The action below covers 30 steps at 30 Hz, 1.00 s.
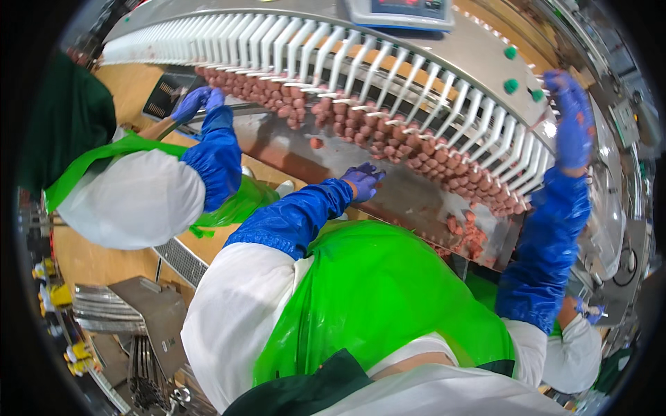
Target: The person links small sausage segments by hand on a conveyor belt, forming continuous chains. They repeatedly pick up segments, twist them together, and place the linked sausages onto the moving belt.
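purple gloves point(364, 182), blue sleeves point(295, 216), green apron point(381, 298), pinkish sausages point(444, 172)

At the frame's centre, a bare strip of the grey metal tray point(409, 197) leaves the purple-gloved left hand point(363, 182) room to pass sideways. Pinkish-brown round links point(388, 142) and the curved row of white plastic hooks point(316, 55) bar the way upward. Pink meat scraps point(470, 236) clutter the tray's right end; a co-worker's purple-gloved hands point(187, 105) obstruct the upper left.

Left hand point(363, 182) low, spread — right hand point(573, 125) raised high.
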Motion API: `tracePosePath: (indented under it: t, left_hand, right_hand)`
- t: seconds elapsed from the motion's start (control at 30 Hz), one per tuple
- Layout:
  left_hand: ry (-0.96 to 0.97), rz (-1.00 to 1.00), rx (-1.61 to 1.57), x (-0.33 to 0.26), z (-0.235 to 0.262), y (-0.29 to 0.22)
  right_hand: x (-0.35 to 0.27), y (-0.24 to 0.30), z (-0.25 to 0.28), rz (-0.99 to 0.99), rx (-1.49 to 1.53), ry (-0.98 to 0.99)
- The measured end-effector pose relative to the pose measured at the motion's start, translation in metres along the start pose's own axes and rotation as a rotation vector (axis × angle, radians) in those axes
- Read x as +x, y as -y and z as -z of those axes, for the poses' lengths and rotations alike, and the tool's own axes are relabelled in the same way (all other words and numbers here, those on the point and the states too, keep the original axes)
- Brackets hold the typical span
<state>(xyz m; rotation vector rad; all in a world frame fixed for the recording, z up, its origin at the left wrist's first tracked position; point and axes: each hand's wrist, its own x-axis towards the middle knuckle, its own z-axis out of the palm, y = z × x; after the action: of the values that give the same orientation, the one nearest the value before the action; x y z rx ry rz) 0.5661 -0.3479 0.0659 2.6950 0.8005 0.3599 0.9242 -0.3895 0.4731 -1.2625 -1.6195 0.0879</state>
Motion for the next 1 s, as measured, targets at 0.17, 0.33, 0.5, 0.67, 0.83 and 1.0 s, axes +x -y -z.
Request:
tracePosePath:
  t: [0.17, 0.33, 0.5, 0.67, 0.83, 1.0]
  left_hand:
    - [0.353, -0.047, 0.038, -0.027, 0.031, 0.055]
    - [0.304, 0.327, -0.214, -0.055, 0.072, 0.068]
    - [0.359, 0.411, -0.315, -0.065, 0.098, 0.052]
    - [0.331, 0.449, -0.376, -0.052, 0.110, 0.033]
    - [0.129, 0.381, -0.595, -0.026, 0.097, 0.024]
    - [0.218, 0.538, -0.526, -0.027, 0.086, 0.030]
  right_hand:
    - [0.123, -0.033, 0.025, -0.068, -0.397, 0.056]
    - [0.176, -0.091, -0.027, 0.780, -1.127, 0.456]
    - [0.162, -0.107, -0.050, 0.006, -1.564, 0.700]
    - [0.149, -0.108, -0.017, -0.138, -1.291, 0.516]
    - [0.058, -0.110, 0.080, -0.406, -0.659, 0.073]
    - [-0.164, -0.102, 0.163, -0.130, -0.724, -0.369]
